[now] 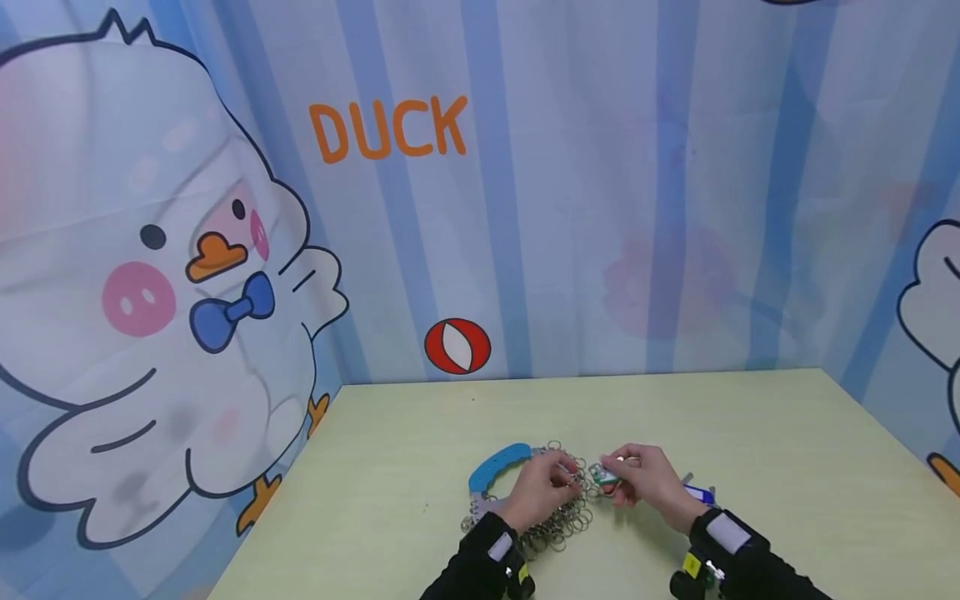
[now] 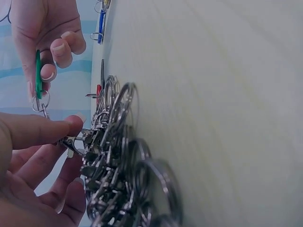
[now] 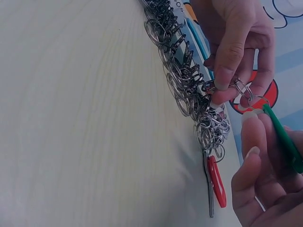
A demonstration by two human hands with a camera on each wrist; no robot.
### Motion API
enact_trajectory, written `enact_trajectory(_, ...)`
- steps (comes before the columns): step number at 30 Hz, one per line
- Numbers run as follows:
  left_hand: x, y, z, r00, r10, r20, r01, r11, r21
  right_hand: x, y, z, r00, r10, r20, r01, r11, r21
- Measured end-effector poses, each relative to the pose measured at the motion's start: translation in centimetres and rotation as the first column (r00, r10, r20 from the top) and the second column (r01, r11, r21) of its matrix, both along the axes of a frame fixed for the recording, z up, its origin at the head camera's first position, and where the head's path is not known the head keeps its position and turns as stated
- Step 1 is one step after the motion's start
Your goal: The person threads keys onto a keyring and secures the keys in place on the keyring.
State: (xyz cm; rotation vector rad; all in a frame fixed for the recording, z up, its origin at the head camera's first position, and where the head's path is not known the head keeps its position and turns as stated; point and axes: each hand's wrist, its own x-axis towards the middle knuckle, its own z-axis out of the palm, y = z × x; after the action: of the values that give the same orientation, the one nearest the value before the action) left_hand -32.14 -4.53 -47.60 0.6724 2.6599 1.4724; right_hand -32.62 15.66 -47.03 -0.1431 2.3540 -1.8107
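My left hand [image 1: 540, 492] pinches a small metal clasp [image 2: 70, 143] at the edge of a bunch of metal key rings and clasps [image 1: 558, 525]. In the right hand [image 1: 651, 483] is a green key tag [image 3: 284, 137], gripped between thumb and fingers. A small split ring [image 3: 259, 100] on the tag's end meets the short chain [image 3: 243, 88] running from the left hand's clasp. The bunch lies on the table along a flat ring-shaped holder with a blue arc [image 1: 498, 465], partly hidden by the left hand.
A red tag [image 3: 217, 182] and a thin grey metal piece [image 3: 209, 189] lie by the bunch's end. Beyond the right hand, a blue tag [image 1: 701, 494] with rings lies on the pale table [image 1: 360, 483]. A printed duck curtain [image 1: 570, 208] stands behind.
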Motion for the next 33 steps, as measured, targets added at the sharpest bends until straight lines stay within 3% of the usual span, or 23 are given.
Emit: enact_trajectory(33,0.29,-0.26,-0.04,1.000,-0.004,-0.001,0.004,1.000,0.007,0.08,-0.02,0.03,1.000,0.015,-0.018,-0.015,1.000,0.013)
